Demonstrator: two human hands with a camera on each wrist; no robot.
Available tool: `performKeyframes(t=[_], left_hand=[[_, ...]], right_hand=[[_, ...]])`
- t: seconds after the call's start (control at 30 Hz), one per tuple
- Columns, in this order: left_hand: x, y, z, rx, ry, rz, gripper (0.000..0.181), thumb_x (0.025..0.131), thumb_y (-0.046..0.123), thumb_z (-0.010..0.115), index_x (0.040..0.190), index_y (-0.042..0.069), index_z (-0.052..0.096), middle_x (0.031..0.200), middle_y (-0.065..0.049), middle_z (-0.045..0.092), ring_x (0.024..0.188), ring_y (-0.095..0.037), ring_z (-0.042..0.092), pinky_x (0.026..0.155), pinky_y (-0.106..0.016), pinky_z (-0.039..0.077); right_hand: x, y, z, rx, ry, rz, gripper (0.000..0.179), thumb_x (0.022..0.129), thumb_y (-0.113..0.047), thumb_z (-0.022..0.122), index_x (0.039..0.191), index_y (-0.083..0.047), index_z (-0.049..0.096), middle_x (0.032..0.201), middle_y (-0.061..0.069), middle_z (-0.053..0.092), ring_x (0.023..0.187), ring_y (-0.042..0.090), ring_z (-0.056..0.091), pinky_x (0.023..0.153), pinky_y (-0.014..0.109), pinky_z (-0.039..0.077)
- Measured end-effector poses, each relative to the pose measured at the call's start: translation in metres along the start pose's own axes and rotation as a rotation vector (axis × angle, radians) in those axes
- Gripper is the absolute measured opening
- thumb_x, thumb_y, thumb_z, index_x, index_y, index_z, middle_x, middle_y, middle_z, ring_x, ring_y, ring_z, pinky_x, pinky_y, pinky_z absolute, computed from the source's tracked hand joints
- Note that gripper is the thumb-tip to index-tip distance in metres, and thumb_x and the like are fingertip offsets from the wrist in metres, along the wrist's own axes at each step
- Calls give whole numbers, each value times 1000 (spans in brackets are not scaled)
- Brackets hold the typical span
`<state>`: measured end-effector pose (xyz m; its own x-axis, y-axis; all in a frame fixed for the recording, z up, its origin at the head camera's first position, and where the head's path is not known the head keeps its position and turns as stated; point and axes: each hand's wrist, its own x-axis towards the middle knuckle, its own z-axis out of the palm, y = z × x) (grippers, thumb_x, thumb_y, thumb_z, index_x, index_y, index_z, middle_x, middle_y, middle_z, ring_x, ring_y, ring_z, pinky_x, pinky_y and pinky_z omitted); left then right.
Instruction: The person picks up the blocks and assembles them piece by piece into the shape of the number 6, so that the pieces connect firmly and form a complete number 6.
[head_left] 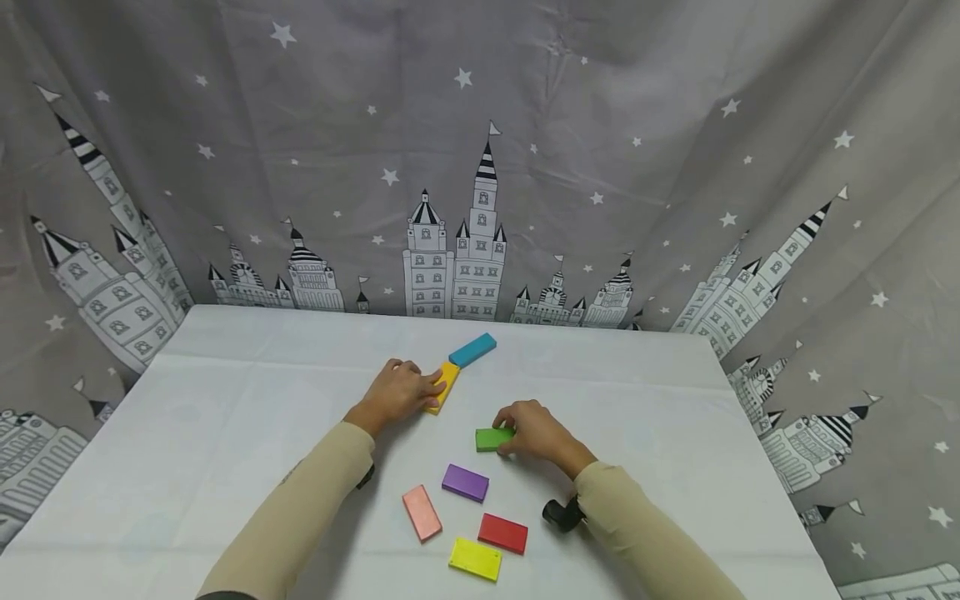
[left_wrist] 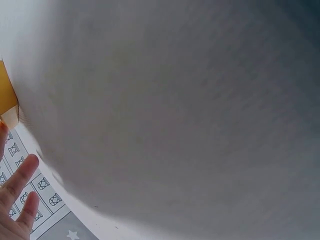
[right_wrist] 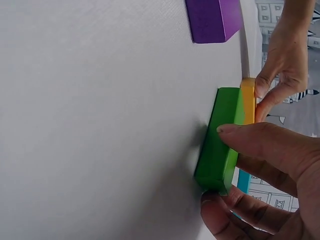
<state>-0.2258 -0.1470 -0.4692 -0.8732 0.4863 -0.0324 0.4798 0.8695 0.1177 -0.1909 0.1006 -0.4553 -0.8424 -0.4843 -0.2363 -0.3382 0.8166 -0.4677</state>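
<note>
My left hand (head_left: 400, 390) pinches an orange-yellow block (head_left: 447, 385) between thumb and finger. The far end of that block meets a blue block (head_left: 473, 350), so the two form a slanting line on the table. Only a corner of the orange-yellow block (left_wrist: 7, 90) shows in the left wrist view, near some spread fingertips. To the right, my right hand (head_left: 536, 433) grips a green block (head_left: 491, 439), its thumb on one face and fingers at the end. The right wrist view shows this green block (right_wrist: 217, 145) up close.
Nearer the body lie a purple block (head_left: 465, 482), a pink block (head_left: 422, 513), a red block (head_left: 503, 533) and a bright yellow block (head_left: 476, 559). A white cloth (head_left: 225, 400) covers the table. Behind it hangs a grey curtain (head_left: 337, 100) printed with castles and stars.
</note>
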Motion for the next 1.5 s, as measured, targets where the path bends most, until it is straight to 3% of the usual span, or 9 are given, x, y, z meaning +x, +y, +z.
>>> performKeyframes(t=[0.33,0.67,1.03,1.5], left_hand=[[-1,5,3,13,10,-4,40,84,41,57,121,25,56,131,4,50,103,-24,53,97,-48,34],[-3,9,1,-8,-19,-25,40,84,41,56,121,26,56,134,5,48,105,-23,52,99,-47,32],[-4,8,1,12,-16,-18,42,83,41,56,123,27,55,133,5,48,105,-23,52,98,-48,33],[-2,7,2,30,-16,-15,42,84,42,55,123,27,54,133,6,48,104,-23,52,97,-48,33]], right_hand=[[9,-5,4,9,-3,-13,36,71,-15,76,106,-8,68,94,1,64,83,12,54,77,28,47],[16,-9,7,61,15,-97,33,71,-14,77,102,-8,68,87,-2,63,76,10,54,68,21,45],[27,-13,12,99,21,-120,33,71,-15,77,102,-9,69,96,-2,65,86,8,57,77,22,46],[33,-13,13,117,41,-161,33,70,-15,78,101,-10,70,91,-4,65,77,6,52,70,19,44]])
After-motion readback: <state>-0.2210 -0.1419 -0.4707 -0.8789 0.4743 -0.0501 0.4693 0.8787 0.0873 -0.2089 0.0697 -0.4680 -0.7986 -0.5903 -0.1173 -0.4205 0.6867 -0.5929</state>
